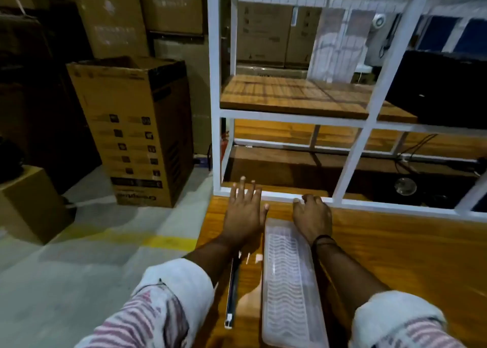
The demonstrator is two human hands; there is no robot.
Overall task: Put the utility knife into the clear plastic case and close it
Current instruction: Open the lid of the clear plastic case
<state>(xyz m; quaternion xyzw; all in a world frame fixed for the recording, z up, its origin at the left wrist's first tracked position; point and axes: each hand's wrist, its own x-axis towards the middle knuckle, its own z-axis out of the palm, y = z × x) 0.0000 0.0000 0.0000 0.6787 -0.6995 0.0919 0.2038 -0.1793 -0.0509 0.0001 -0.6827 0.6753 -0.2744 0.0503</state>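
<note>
A long clear plastic case [288, 281] with a wavy ribbed top lies lengthwise on the wooden table [395, 255], between my forearms. Its lid looks down. A slim dark utility knife [233, 295] lies on the table just left of the case, partly under my left forearm. My left hand [245, 210] rests flat with fingers spread past the far end of the case, touching the white frame rail. My right hand [312, 214] sits palm down with fingers curled at the case's far right corner; it holds nothing that I can see.
A white metal shelf frame [350, 163] with wooden shelves stands at the table's far edge. Cardboard boxes [137, 131] stand on the grey floor to the left, beside a yellow floor line. A black box [442, 89] sits on a shelf at right.
</note>
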